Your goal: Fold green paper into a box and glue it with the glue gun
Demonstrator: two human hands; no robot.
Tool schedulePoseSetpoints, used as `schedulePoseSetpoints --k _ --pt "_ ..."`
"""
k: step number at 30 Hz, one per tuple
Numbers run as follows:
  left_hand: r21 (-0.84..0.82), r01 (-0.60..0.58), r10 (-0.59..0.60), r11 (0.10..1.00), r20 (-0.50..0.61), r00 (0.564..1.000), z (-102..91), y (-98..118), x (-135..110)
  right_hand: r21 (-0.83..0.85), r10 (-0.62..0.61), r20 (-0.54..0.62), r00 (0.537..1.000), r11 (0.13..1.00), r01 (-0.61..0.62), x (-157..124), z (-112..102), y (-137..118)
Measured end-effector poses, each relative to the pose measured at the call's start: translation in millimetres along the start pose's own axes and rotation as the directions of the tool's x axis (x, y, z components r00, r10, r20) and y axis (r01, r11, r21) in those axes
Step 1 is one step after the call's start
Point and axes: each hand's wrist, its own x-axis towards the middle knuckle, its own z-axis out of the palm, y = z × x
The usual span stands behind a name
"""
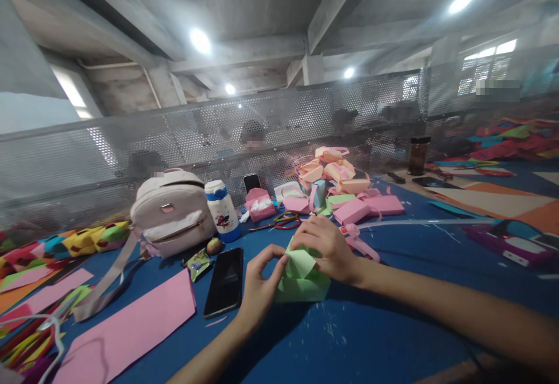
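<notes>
A light green folded paper piece [303, 290] stands on the blue table in front of me, with a flap lifted at its top. My left hand [264, 276] pinches the left edge of that flap between thumb and finger. From above and to the right, my right hand [325, 244] curls over the paper's far side, its fingertips partly hidden behind it. Just beyond my hands lie scissors [286, 219] with red and yellow-green handles. A pink glue gun [360, 241] rests close to my right wrist.
Left of my hands are a black phone [223, 282], pink paper sheets [135, 329], a snack packet [200, 264], a bottle [223, 212] and a pale backpack [174, 215]. Folded paper pieces [334, 171] are heaped behind. A perforated metal screen [279, 122] borders the table; a purple device [510, 244] sits right.
</notes>
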Motion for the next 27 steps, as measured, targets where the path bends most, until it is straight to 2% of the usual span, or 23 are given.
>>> schedulePoseSetpoints --k 8,15,22,27 --pt "0.021 -0.001 0.002 1.000 -0.033 0.999 -1.5 2.3 2.3 -0.001 -0.042 0.033 0.999 0.999 0.042 0.8 -3.1 -0.3" --pt "-0.021 -0.003 0.002 1.000 -0.043 0.999 -4.0 -0.3 2.4 0.072 -0.014 -0.010 1.000 0.997 0.015 1.0 -3.6 -1.0" --pt "0.004 -0.011 0.012 1.000 -0.070 0.997 -3.4 -3.2 2.7 0.071 0.015 0.046 0.999 0.997 -0.018 2.5 -3.7 0.3" --pt "-0.030 -0.007 0.003 1.000 -0.146 0.989 -2.7 -2.2 2.2 0.065 -0.002 0.066 0.998 0.998 -0.002 2.4 -2.9 2.9"
